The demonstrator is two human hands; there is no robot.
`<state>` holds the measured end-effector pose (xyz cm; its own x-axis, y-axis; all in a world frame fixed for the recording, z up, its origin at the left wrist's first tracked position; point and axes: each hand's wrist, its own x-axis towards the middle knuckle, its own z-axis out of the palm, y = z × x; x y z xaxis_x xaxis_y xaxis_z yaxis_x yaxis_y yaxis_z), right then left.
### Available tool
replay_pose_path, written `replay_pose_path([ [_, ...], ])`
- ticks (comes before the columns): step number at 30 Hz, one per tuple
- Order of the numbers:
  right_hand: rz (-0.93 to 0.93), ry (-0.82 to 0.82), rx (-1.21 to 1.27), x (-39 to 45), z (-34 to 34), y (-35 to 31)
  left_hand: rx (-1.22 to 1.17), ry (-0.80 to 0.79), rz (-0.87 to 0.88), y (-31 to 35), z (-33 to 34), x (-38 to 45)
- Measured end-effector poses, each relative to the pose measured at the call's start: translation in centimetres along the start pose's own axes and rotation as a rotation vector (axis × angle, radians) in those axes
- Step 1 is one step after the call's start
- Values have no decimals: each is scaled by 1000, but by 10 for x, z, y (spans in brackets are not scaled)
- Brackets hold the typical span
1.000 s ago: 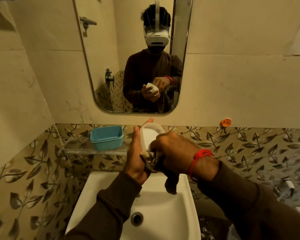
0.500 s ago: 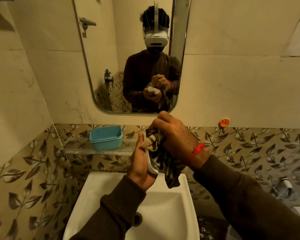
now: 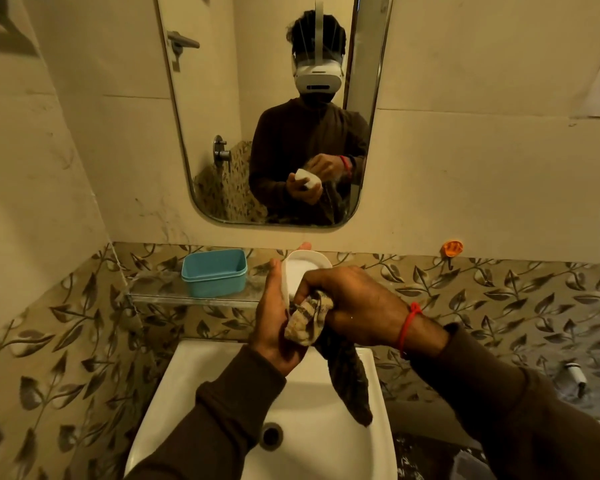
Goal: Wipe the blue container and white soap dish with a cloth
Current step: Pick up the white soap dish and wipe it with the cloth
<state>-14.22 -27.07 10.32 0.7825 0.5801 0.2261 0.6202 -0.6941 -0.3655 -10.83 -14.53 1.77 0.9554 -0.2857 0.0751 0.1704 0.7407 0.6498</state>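
Note:
My left hand (image 3: 274, 320) holds the white soap dish (image 3: 300, 271) upright over the sink, its hollow side facing me. My right hand (image 3: 350, 303) grips a bunched striped cloth (image 3: 309, 320) pressed against the dish's lower part; the cloth's dark tail hangs down toward the basin. The lower half of the dish is hidden by the cloth and fingers. The blue container (image 3: 215, 273) stands empty on the glass shelf (image 3: 194, 299) to the left, apart from both hands.
A white sink (image 3: 222, 393) with a drain lies below the hands. A mirror (image 3: 222, 98) hangs on the wall above the shelf. An orange hook (image 3: 452, 248) sits on the tile border at right, and a tap fitting (image 3: 574, 375) lower right.
My right hand with the cloth has slid down from the dish's top to its lower part, uncovering the upper rim and inside. The left hand keeps hold of the dish.

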Motion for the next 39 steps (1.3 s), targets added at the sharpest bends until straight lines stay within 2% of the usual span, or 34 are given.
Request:
replay_pose_path([
  [2,-33,73,77,1,-1,-1,-29,9,-43,-6,2,-1],
  [6,-78,279,-138,8,-9,11,44,-4,-121,-22,3,-3],
  [8,-67,332,-279,10,-12,16,89,0,-123,-23,1,-3],
  [11,-28,332,-464,5,-4,12,127,-6,-63,-14,-5,1],
  [14,29,316,-498,0,6,11,187,-16,15,-11,-6,2],
  [17,27,207,-470,-7,21,4,173,-9,61,-6,-7,0],
  [20,17,135,-310,-15,33,-4,175,20,101,-1,-11,1],
  [24,128,89,68,-9,20,2,46,57,11,-15,-10,-1],
  [25,194,115,257,-8,19,4,4,55,-6,-17,-8,-3],
  [27,319,280,893,-3,16,5,-7,99,2,-13,-10,1],
  [29,364,452,1514,3,12,12,-8,127,-11,-6,-13,9],
  [30,355,513,1694,4,8,17,-33,151,-39,-4,-14,13],
  [31,343,552,1800,4,3,21,-74,166,-76,-2,-16,15],
  [34,293,582,1910,0,-8,32,-89,178,-135,-1,-24,15],
  [36,271,590,1914,-4,-6,40,-71,194,-75,2,-32,15],
  [39,274,614,1870,-14,5,50,7,235,110,9,-40,17],
])
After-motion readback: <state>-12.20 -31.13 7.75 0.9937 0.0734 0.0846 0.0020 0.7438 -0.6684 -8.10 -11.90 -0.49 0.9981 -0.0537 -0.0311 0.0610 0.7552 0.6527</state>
